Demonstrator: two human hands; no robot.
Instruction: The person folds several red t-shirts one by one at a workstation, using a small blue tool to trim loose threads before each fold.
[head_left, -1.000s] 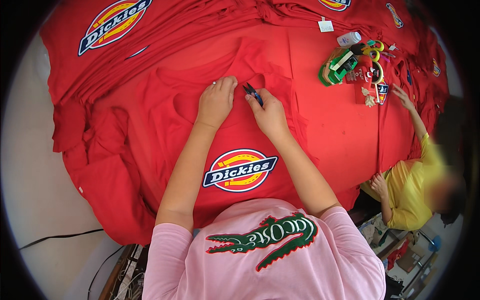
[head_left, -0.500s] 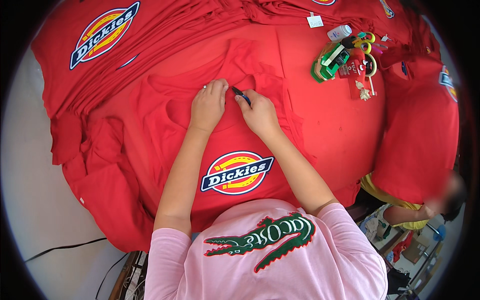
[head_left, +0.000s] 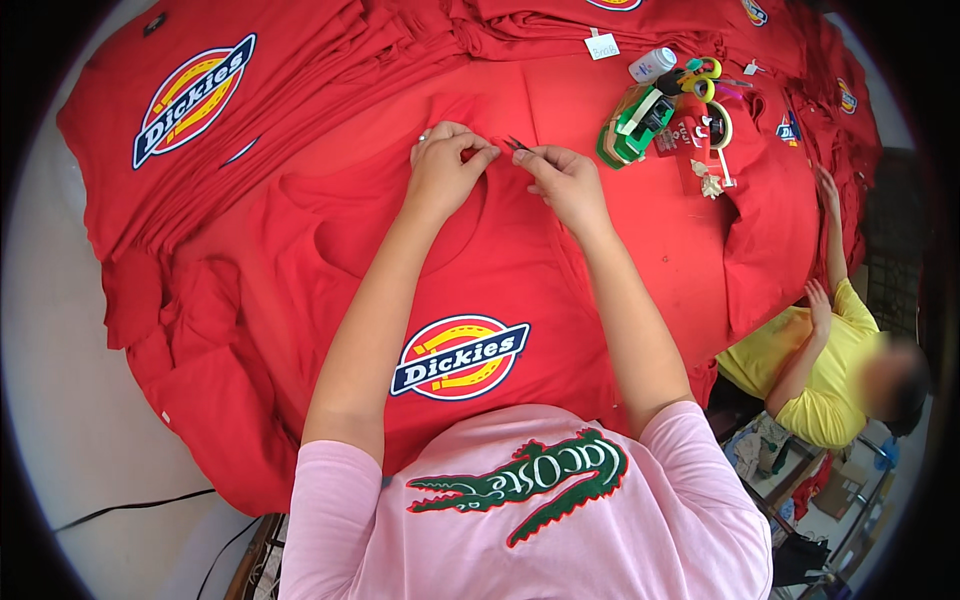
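A red garment [head_left: 540,300] with a wide neckline and a round-and-banner logo lies spread before me. My left hand [head_left: 445,170] is closed at its far neckline edge, pinching the red fabric between thumb and fingers. To its right, my right hand [head_left: 572,188] grips small dark thread snips [head_left: 517,145]. Their pointed blades reach toward the cloth beside the left fingers; most of the handle is hidden in the hand.
Heaped red garments [head_left: 300,90] line the far and left sides. At the far right stand a green tape dispenser [head_left: 628,125], a white bottle [head_left: 653,65] and yellow-handled scissors [head_left: 705,75]. A co-worker in a yellow shirt [head_left: 800,365] reaches over red garments at the right.
Both hands have moved right and away from me along the neckline, with a wider gap between them. At the right, the co-worker has lowered the raised red garment onto the table.
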